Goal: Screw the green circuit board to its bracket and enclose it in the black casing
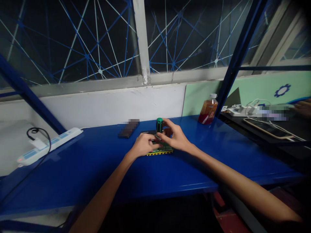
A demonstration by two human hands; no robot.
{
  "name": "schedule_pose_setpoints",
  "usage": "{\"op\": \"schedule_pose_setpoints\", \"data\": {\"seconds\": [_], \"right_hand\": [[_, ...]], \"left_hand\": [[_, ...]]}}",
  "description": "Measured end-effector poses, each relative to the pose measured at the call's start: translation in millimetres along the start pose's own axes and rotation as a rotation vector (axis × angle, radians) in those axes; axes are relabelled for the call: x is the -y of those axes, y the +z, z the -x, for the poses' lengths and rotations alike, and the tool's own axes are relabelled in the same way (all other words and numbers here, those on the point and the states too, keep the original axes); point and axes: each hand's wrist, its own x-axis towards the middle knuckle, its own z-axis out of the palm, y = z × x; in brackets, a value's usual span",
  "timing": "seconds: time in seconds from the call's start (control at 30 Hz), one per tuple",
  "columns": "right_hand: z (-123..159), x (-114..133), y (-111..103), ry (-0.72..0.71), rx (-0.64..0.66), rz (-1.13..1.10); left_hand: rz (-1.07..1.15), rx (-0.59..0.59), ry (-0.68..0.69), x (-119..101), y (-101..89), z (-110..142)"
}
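Note:
A screwdriver [159,125] with a green and black handle stands roughly upright at the middle of the blue table. My right hand [176,136] is closed round it, thumb and fingers at the handle's sides. Close to its lower end, my left hand [142,144] has its fingers drawn together; what they pinch there, if anything, is hidden. Beneath both hands lies a flat green and black case [160,152] with rows of small markings and a yellow-and-black front edge. The hands cover much of it.
A dark phone-like slab [128,128] lies behind my left hand. At the left is a white power strip [51,145] with a plugged-in cable. A drink bottle [208,109] stands at the back right. Further right, a phone [268,127] and cables lie beside another person's hand [303,107].

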Motion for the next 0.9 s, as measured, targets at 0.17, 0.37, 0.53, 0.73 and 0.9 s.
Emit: {"op": "schedule_pose_setpoints", "data": {"seconds": [0.17, 0.37, 0.53, 0.73, 0.9], "right_hand": [[-1.3, 0.3, -0.8, 0.002, -0.027, 0.046], [-0.7, 4.6, -2.2, 0.019, 0.027, 0.032], [-0.1, 3.5, -1.4, 0.005, 0.039, 0.021], [-1.0, 1.1, -1.7, 0.01, -0.004, 0.086], [-1.1, 3.7, -2.6, 0.016, 0.023, 0.072]], "left_hand": [[0.007, -0.025, -0.013, 1.2, 3.0, -0.9], [0.043, 0.06, -0.021, -1.2, 0.4, -0.2], [0.028, 0.049, 0.018, 1.2, 0.6, -1.1], [0.004, -0.033, 0.059, 3.1, 2.6, -2.4], [0.058, 0.005, 0.087, 0.6, 2.1, -2.0]]}}
